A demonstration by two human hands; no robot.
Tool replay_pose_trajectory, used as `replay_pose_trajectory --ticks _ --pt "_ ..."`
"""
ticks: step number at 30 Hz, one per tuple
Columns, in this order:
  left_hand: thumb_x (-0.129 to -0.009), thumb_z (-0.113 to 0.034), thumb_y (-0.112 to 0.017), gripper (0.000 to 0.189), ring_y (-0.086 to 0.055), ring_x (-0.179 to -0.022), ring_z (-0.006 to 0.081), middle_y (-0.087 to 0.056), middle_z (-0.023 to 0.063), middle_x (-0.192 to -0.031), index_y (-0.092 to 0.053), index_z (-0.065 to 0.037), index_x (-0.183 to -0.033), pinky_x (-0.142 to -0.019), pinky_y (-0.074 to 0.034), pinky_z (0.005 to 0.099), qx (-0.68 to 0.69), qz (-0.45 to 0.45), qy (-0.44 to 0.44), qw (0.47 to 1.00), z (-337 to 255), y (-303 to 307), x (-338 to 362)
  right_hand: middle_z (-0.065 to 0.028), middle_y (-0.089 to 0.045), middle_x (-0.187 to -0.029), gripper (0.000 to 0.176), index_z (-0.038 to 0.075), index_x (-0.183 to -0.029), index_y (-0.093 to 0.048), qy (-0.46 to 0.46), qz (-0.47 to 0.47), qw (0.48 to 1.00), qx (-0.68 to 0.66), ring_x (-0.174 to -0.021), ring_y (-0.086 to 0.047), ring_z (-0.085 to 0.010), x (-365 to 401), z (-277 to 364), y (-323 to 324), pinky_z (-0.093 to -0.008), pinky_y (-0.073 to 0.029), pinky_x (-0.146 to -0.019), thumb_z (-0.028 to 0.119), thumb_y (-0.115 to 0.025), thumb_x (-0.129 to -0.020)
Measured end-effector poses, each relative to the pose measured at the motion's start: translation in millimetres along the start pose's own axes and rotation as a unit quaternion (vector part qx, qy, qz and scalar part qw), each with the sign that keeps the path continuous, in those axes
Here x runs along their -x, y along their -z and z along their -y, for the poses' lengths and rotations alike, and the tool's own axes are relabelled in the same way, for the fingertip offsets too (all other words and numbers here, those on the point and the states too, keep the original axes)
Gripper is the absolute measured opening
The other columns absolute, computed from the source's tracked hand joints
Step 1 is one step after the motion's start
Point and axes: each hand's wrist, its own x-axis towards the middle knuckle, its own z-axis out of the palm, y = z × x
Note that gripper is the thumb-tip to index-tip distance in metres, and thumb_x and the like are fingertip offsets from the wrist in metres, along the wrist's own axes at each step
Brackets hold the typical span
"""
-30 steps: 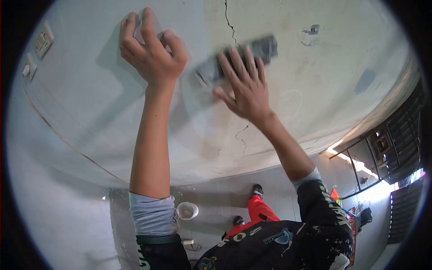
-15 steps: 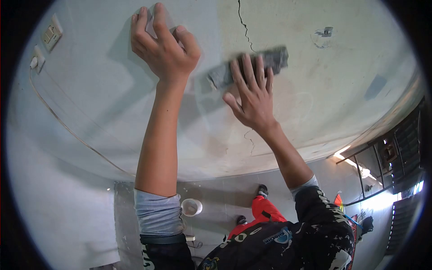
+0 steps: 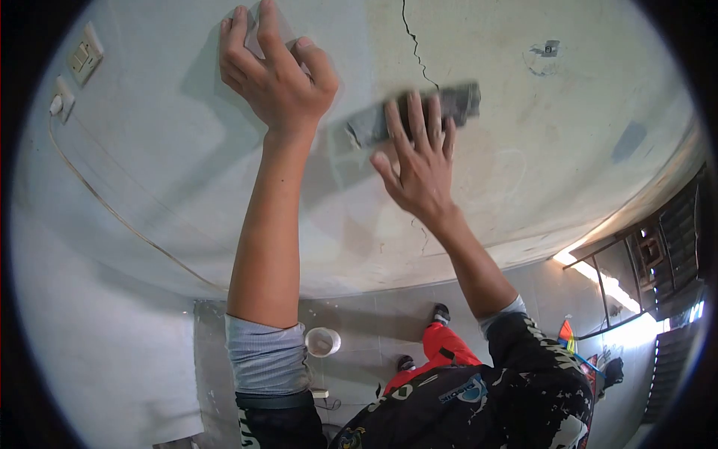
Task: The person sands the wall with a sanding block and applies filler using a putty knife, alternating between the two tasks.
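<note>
My right hand lies with fingers stretched over a dark grey strip of sandpaper, pressing it flat to the wall. The strip's left end is ragged, and its right part is slightly blurred. A thin black crack runs down the pale wall to the strip's upper edge; below the hand a fainter crack continues. Higher on the left, my left hand rests its bent, spread fingers against the wall, with nothing visible held.
At the upper left are a light switch and a socket with a white plug, its cord trailing down the wall. A wall box sits upper right. On the tiled floor stands a white bucket. A metal frame is at right.
My right hand and the sandpaper have shifted slightly down and left relative to the crack. My left hand stays on the wall. The whole view has moved a little.
</note>
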Motion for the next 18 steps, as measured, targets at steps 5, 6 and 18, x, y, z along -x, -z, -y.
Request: replay_pose_trajectory --ticks 5,6,18 --pt "-0.087 -0.022 -0.056 0.053 -0.043 -0.132 0.0432 -0.044 0.0218 -0.141 -0.058 -0.002 -0.137 -0.107 -0.032 0.0551 0.007 0.006 0.001 1.0 3 3 0 -0.0165 -0.026 -0.169 0.076 0.017 -0.161 -0.038 -0.002 -0.036 0.999 -0.009 -0.156 -0.02 -0.0404 -34 16 17 -0.0624 -0.013 -0.122 0.057 -0.056 -0.098" --pt "-0.087 -0.021 -0.056 0.054 -0.043 -0.132 0.043 -0.044 0.0217 -0.141 -0.058 -0.002 -0.137 -0.107 -0.032 0.0552 0.007 0.001 -0.004 1.0 3 2 0 -0.017 -0.026 -0.169 0.076 0.017 -0.161 -0.038 -0.008 -0.036 0.999 -0.011 -0.156 -0.02 -0.0407 -24 13 10 -0.0621 -0.013 -0.122 0.057 -0.057 -0.098" --pt "-0.085 -0.021 -0.056 0.055 -0.044 -0.131 0.0427 -0.044 0.0222 -0.14 -0.057 -0.001 -0.136 -0.105 -0.033 0.0557 -0.003 0.002 -0.015 1.0 5 0 0 -0.0188 -0.029 -0.167 0.072 0.019 -0.158 -0.043 0.031 -0.139 0.99 0.008 -0.153 -0.024 -0.0441 -71 -4 21 -0.0623 -0.017 -0.119 0.058 -0.054 -0.099"
